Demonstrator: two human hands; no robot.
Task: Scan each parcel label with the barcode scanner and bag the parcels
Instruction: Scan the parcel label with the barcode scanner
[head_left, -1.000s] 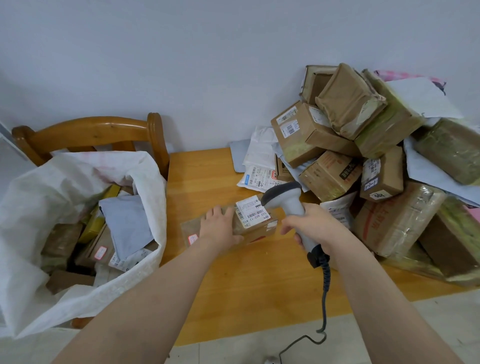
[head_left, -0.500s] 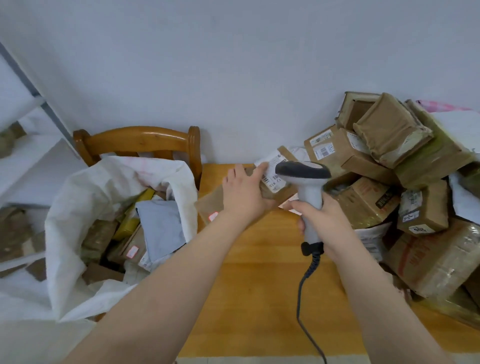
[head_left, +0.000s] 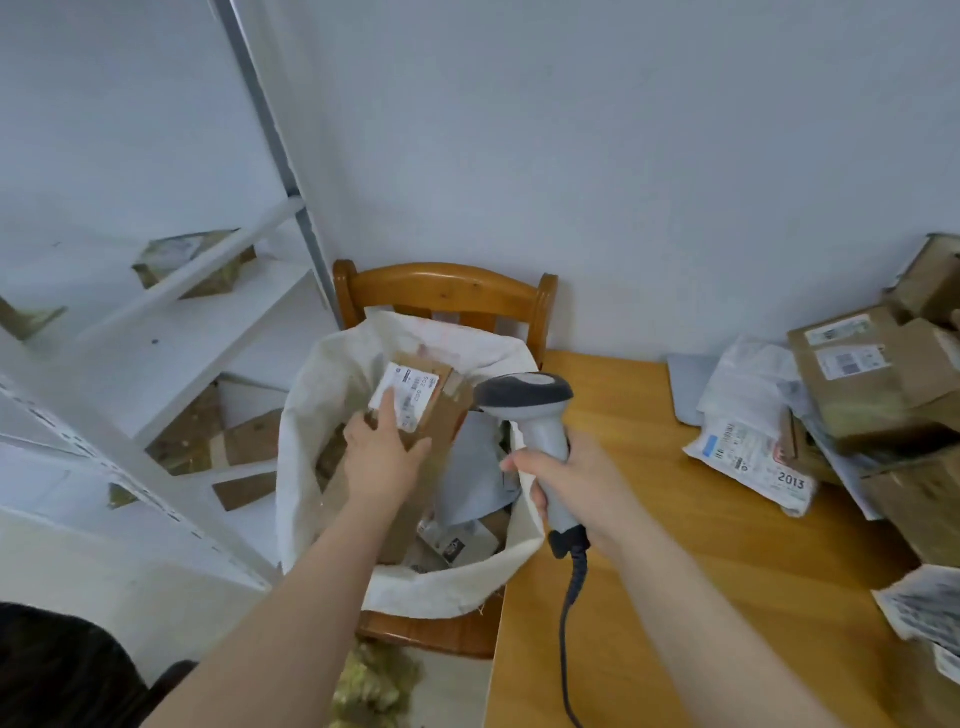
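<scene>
Left hand is holding a small brown parcel above the open mouth of the bag. Its fingers are lying along the parcel's white label, and the thumb is pressing the cardboard at the near right edge. The parcel is tilting, with the label face turned up toward the camera.

Right hand is gripping the handle of the barcode scanner, fingers wrapped round it. The scanner head is sitting just beside the parcel's right edge; contact cannot be told. A dark cable is hanging from the base of the handle.

The bag, white and woven, is resting on a wooden chair and is holding other parcels, among them a grey mailer. The chair is standing just beside the wooden bench.

At the right end of the bench a pile of brown boxes is lying, with a white mailer marked 2013 at its near edge. To the left, a white shelf is carrying a few more packages.
</scene>
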